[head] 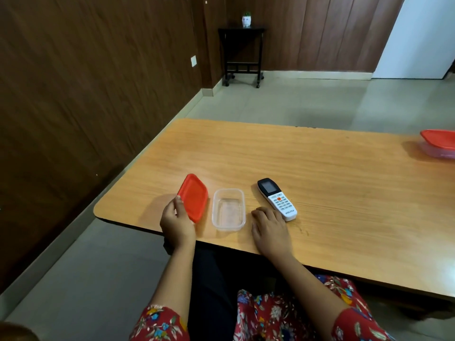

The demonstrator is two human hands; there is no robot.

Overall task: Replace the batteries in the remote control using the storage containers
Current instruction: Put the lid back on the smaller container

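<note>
A white and black remote control (pixel 277 199) lies face up on the wooden table (pixel 332 183). To its left stands a clear plastic container (pixel 229 209), open and empty. My left hand (pixel 176 221) grips a red lid (pixel 193 197) by its near edge, tilted up just left of the container. My right hand (pixel 268 230) rests palm down on the table, fingers apart, right beside the remote's near end and holding nothing. No batteries are visible.
A second container with a red lid (pixel 439 143) on it sits at the table's far right edge. The table's near edge runs just under my wrists. A small black side table (pixel 242 54) with a potted plant stands by the far wall.
</note>
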